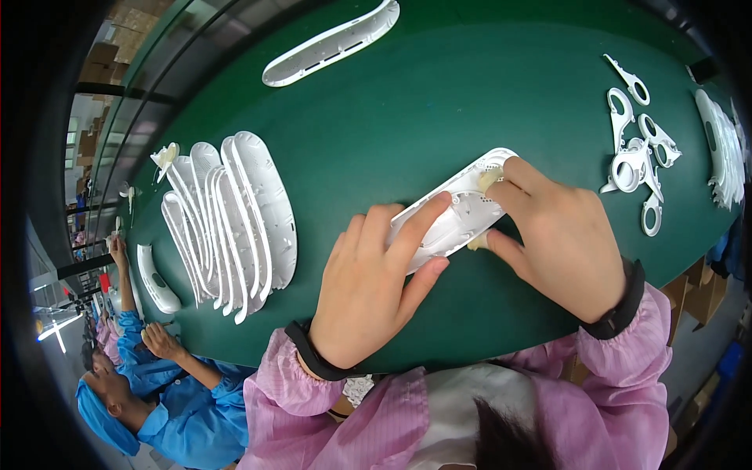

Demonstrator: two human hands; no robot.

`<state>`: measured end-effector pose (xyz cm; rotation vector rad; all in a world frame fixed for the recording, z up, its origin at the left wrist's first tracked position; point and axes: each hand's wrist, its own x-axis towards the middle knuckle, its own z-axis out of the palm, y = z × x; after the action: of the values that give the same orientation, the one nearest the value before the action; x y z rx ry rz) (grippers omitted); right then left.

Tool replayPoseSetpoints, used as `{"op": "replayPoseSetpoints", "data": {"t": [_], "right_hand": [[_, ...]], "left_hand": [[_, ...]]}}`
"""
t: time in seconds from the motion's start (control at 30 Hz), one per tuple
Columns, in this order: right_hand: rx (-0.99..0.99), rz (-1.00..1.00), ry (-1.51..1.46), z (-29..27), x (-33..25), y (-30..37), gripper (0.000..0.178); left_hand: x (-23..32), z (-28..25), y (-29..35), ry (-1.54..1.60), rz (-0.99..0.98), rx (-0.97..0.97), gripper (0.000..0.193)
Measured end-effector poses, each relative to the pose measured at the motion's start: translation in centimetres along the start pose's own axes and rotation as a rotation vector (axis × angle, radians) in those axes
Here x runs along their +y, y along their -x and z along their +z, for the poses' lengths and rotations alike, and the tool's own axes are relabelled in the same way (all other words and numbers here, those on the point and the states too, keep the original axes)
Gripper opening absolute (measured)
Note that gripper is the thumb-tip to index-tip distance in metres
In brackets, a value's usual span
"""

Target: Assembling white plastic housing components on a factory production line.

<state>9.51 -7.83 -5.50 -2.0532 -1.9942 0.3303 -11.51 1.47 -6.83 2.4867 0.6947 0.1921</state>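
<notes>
A long white plastic shell with rounded ends (476,210) lies tilted in front of me, its hollow inner side facing up. My left hand (360,286) grips its near left end, with the index finger stretched over the inside and the thumb along the near edge. At the far right end, my right hand (560,235) pinches the shell, fingers inside and thumb at the near rim. Yellowish finger covers (490,180) sit on the right thumb and a right fingertip. Whether a small part is under those fingertips is hidden.
Several similar white shells (262,200) stand nested on the left of the green table (352,141). One shell (337,48) lies at the far side. White ring-shaped parts with arms (627,172) lie right, beside more stacked shells (717,149). A co-worker in blue (188,423) sits at left.
</notes>
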Motion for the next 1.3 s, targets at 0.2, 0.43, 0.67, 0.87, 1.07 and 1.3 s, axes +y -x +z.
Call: {"op": "replayPoseSetpoints", "data": {"t": [0.2,0.43,0.67,0.87,1.07,1.3], "right_hand": [[0.183,0.024,-0.101,-0.2,-0.5,0.5,0.030],[0.153,-0.051,-0.015,1.1,0.0,-0.8,0.021],[0.109,-0.102,-0.017,0.4,0.9,-1.0,0.013],[0.103,-0.063,0.055,0.5,-0.1,0.0,0.012],[0.266,0.119,-0.350,0.4,-1.9,3.0,0.052],[0.097,0.358,-0.401,0.0,-2.2,4.9,0.084]], "left_hand": [[-0.1,-0.3,-0.1,0.014,-0.023,0.038,0.055],[-0.4,-0.4,-0.5,0.031,-0.052,0.067,0.049],[0.0,-0.6,-0.7,0.073,-0.097,0.054,0.048],[-0.2,-0.6,-0.3,0.106,-0.090,0.035,0.051],[1.0,-1.2,2.5,0.632,-0.057,-0.056,0.099],[1.0,0.0,2.7,0.824,0.175,-0.391,0.082]]}}
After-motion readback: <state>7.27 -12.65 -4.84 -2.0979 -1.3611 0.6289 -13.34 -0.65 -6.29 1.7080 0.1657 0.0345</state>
